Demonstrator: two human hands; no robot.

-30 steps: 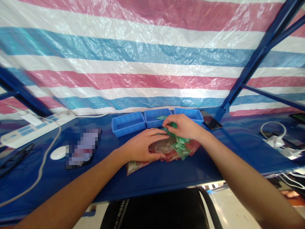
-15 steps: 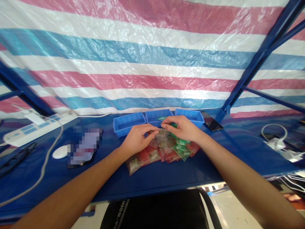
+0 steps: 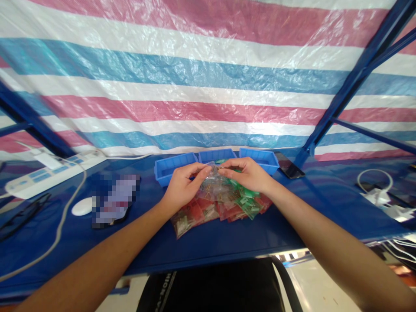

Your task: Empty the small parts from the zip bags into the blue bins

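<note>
My left hand (image 3: 184, 184) and my right hand (image 3: 248, 175) pinch the top edge of a clear plastic bag (image 3: 212, 184) between thumbs and fingertips. Small brass-coloured pieces show through the bag. Under and around it lie red bags (image 3: 191, 214) holding small parts, and green bags (image 3: 248, 201) sit to the right below my right hand. Just behind my hands stand three blue bins in a row: a left bin (image 3: 162, 172), a middle bin (image 3: 208, 155) with something green in it, and a right bin (image 3: 273, 162), partly covered by my right hand.
On the left are a power strip (image 3: 19, 186) with a cable, glasses (image 3: 26, 214), a white oval object (image 3: 82, 207) and a pixelated phone-like item (image 3: 118, 197). A dark phone (image 3: 290, 167) lies right of the bins. White chargers (image 3: 377, 196) are at far right.
My left hand has moved up and to the right, closer to my right hand. The clear bag's top edge is now raised between my fingertips. The bins and the other bags stay put.
</note>
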